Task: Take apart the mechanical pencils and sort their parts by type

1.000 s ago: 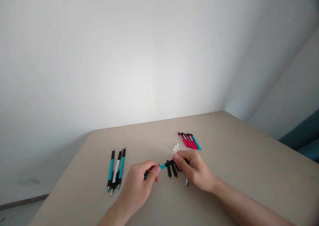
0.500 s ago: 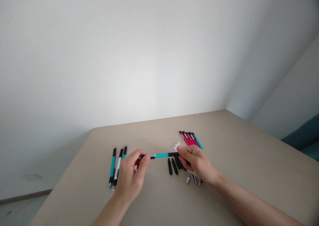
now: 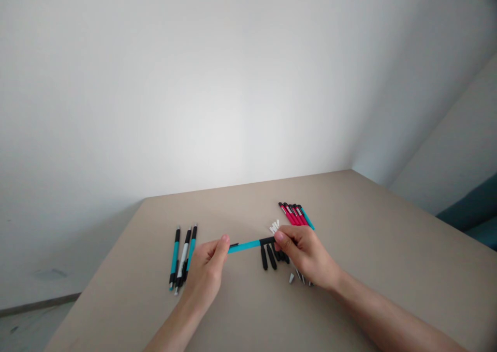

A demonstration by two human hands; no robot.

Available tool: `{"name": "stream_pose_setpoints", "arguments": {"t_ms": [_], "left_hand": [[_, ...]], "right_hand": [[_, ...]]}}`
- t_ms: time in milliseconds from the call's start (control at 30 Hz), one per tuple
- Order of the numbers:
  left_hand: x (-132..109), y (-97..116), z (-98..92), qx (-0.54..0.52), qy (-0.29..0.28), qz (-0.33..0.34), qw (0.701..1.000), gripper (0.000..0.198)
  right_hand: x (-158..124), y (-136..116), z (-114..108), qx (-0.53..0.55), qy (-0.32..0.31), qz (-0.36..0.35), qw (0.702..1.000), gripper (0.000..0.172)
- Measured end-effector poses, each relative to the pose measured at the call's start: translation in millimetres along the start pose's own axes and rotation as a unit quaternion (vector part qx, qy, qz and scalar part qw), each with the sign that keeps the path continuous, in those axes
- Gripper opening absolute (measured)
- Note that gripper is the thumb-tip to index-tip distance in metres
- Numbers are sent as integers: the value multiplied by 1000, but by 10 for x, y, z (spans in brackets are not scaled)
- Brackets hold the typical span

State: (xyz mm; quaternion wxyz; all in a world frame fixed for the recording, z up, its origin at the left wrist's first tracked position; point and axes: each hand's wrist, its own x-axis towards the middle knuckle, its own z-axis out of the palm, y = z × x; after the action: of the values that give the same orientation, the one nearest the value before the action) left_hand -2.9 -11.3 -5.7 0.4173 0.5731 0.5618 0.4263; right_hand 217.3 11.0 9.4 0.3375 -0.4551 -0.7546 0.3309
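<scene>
A light-blue pen (image 3: 246, 246) with a black grip is held level above the table between my two hands. My left hand (image 3: 207, 269) is closed round its clip end, and the black clip shows just past the fingers. Thumb and fingers of my right hand (image 3: 305, 253) pinch the black grip end, so the pen's tip is hidden. Below the pen, several black grips (image 3: 271, 257) lie side by side, partly behind my right hand. Small silver cone tips (image 3: 291, 278) lie nearer to me, some covered by that hand.
Several red pen barrels (image 3: 292, 215) and a blue barrel (image 3: 307, 217) lie in a row at the back right. Small white pieces (image 3: 274, 226) are in front of them. On the left lie blue pens (image 3: 175, 256) and a white pen (image 3: 184, 253). A wall (image 3: 240, 83) rises behind the table (image 3: 240, 300).
The pen has turned about its length, so its clip now shows along the upper side and the printed part is out of sight. My left hand has shifted its hold with the thumb raised.
</scene>
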Motion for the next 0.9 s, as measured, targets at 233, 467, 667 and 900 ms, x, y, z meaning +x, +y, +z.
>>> {"name": "stream_pose_setpoints", "arguments": {"t_ms": [233,467,667,900], "left_hand": [[7,56,-27,211,83,144,963,38],[-105,98,137,360,-15,323,875,7],[-204,145,163,378,-66,279,880,18],[-209,206,137,354,-89,256,895,17]], "right_hand": [[21,7,25,15,-14,25,999,53],[-3,-89,234,66,-47,109,991,57],[-26,-201,194,32,-92,27,995,45],[-37,-196,88,-73,-73,-99,990,32]]}}
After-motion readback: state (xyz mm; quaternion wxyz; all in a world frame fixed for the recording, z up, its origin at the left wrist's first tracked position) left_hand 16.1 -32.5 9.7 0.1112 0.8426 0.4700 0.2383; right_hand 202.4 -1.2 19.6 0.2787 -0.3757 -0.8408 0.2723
